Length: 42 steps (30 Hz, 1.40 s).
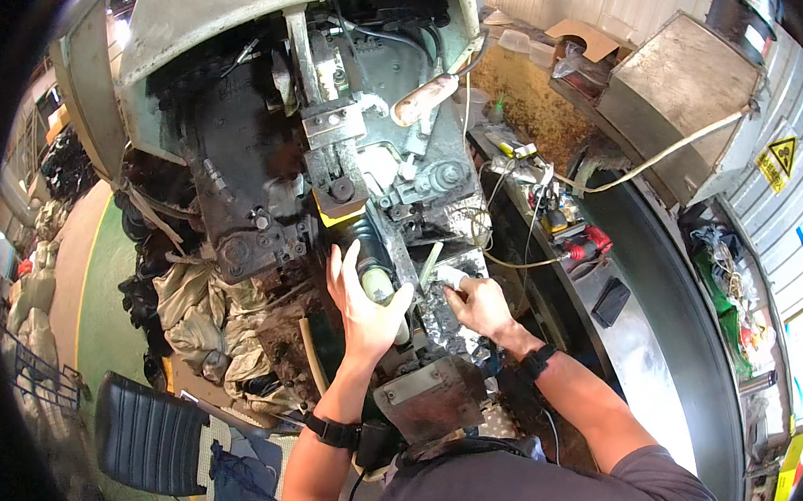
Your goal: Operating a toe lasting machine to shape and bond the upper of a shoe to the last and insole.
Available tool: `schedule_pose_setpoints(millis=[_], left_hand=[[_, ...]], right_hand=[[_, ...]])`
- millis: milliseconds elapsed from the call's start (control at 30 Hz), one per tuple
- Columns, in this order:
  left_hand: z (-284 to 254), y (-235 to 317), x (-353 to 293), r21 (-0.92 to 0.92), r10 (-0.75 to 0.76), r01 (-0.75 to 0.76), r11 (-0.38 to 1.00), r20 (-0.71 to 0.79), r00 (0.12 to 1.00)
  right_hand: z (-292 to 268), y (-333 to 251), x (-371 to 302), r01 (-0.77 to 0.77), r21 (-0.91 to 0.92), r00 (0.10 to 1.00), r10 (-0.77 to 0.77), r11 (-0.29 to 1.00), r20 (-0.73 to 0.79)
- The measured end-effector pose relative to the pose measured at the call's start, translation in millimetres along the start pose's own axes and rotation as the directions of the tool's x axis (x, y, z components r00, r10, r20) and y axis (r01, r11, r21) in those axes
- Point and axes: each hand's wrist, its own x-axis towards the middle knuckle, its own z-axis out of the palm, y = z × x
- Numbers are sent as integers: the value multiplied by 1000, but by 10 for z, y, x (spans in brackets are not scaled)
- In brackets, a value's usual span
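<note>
My left hand (367, 313) reaches over a black rounded piece with a pale green end (378, 286), shaped somewhat like a shoe on its last. Its fingers lie along the left side and the thumb along the right. This piece sits in the middle of a large grimy machine (332, 125), beneath a yellow-edged block (340, 203). Just to the right, the fingers of my right hand (482, 308) are closed on a small white object (450, 276) whose kind I cannot make out. A pale stick (431, 261) stands up beside it, above a crumpled foil-like surface.
Right of the machine, a metal ledge carries a red-and-black tool (589, 243) and a dark flat pad (612, 302), beside a curving black belt (669, 278). A handled lever (425, 99) juts out above my hands. Cloth sacks (196, 311) and a black chair (144, 434) are at left.
</note>
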Motion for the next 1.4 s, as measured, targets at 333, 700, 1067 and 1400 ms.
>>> schedule_pose_setpoints(millis=[333,700,1067,1400], left_hand=[[-703,-692,-479,-594,-399,318,739,-5,917],[-1393,-665,-881,-708,-604,395,585,-56,795],[-1015,-95,-502,-911,-516,411,-30,367,774],[-177,1344,-979,-851,215,483,207,521,826]], right_hand=[[-383,-1516,127,35,386,949,-152,922,275],[311,-1441,-193,105,141,994,-100,984,-38],[-1113,-1390,-643,-478,796,765,268,-371,585],[-1519,-975,-2315,-312,837,716,468,-449,518]])
